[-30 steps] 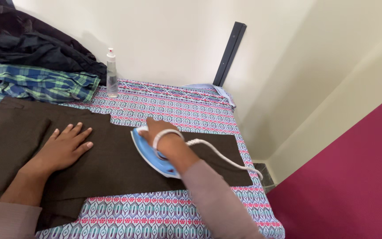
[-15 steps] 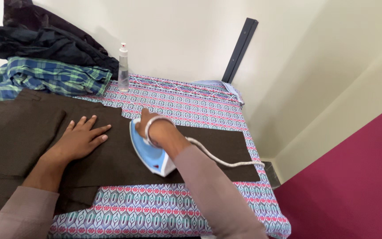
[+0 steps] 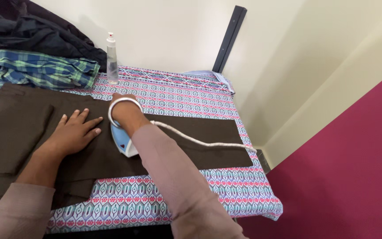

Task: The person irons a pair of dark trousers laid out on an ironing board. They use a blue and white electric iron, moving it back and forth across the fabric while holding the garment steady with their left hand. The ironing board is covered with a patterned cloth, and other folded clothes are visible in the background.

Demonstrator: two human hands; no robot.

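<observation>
Head view: right hand (image 3: 124,110) atop iron (image 3: 122,140).

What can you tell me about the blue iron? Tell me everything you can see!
The iron is light blue on top with a white lower edge, and it looks like plastic. Only its back part shows; the rest is hidden under the right hand, which grips it from above. It sits flat on the dark brown trousers spread over the patterned cover. A white cord runs from it across the cloth toward the table's right edge. The left hand lies flat on the trousers close beside it, not touching.
</observation>
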